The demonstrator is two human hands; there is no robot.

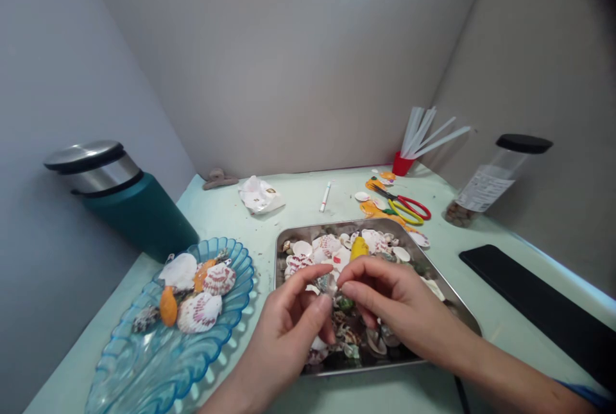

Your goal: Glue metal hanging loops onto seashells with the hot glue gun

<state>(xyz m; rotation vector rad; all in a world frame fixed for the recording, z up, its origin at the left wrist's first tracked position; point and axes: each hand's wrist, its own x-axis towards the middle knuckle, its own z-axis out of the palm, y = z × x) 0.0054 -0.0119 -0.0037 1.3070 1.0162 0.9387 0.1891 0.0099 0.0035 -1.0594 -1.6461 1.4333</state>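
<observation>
Both my hands are above a metal tray (452, 308) full of mixed seashells. My left hand (293, 324) is curled, its thumb and index finger around a small pale piece (332, 284). My right hand (392, 292) pinches at the other side of that piece, its fingertips almost meeting the left ones. The piece is too small and too covered to name its kind. Just behind the right fingers, a yellow glue-gun-like object (359, 247) with a dark tip lies among white and reddish scallop shells (327, 246).
On the left, a blue scalloped dish (226, 330) holds several shells, beside a teal bottle (139, 215). Behind the tray are crumpled paper (260, 197), a marker (325, 197), scissors (407, 205) and a red cup (402, 163) of white sticks. A lidded jar (486, 189) and black strip (534, 305) are right.
</observation>
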